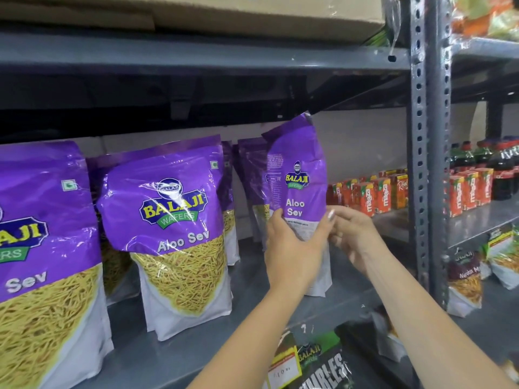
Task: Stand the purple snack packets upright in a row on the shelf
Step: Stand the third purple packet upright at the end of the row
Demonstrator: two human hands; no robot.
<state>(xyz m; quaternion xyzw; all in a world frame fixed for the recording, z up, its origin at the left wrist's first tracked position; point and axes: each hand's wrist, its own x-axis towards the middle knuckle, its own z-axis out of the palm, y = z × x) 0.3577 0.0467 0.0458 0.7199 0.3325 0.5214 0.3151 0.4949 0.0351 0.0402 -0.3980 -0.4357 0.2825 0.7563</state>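
Purple Aloo Sev packets stand upright on the grey shelf (174,357). One large packet (42,248) is at the far left, another (179,234) stands in the middle, and more packets (250,175) sit behind them. At the right end of the row a packet (300,175) stands turned sideways, its top bent. My left hand (292,248) grips its lower front. My right hand (354,237) pinches its right edge with the fingertips.
The shelf above (196,56) carries a cardboard box (224,12). A perforated steel upright (427,164) bounds the bay on the right. Orange juice cartons (373,195) stand at the back right, dark bottles (502,169) beyond. Dark snack packets (314,360) lie below my arms.
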